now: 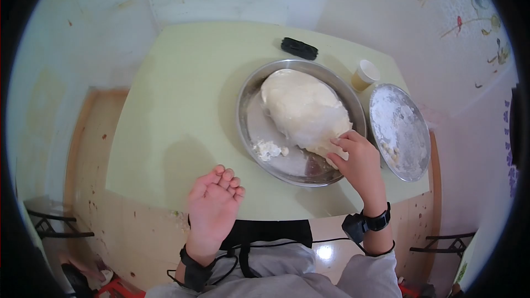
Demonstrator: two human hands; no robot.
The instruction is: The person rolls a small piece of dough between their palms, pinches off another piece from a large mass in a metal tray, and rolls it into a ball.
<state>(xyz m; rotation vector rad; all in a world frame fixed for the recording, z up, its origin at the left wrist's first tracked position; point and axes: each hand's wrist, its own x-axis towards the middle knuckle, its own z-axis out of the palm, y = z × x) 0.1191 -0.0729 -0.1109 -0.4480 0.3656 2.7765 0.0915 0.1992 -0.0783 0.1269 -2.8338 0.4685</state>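
A large pale lump of dough [301, 99] lies in a round metal basin [247, 138] on the table. My right hand [356, 157] reaches over the basin's near right rim, its thumb and fingers pinching the dough's lower edge. The dough there is thin and drawn out towards my fingers. A small heap of white flour [268, 150] with a few bits sits on the basin floor, left of the dough. My left hand [217, 193] is palm up at the table's front edge, fingers loosely curled and holding nothing, apart from the basin.
An oval metal tray [413, 157] dusted with flour stands right of the basin. Behind it is a cup [365, 74] with yellowish contents. A black bundle [299, 48] lies beyond the basin on the pale green table [160, 105]. Walls stand close behind.
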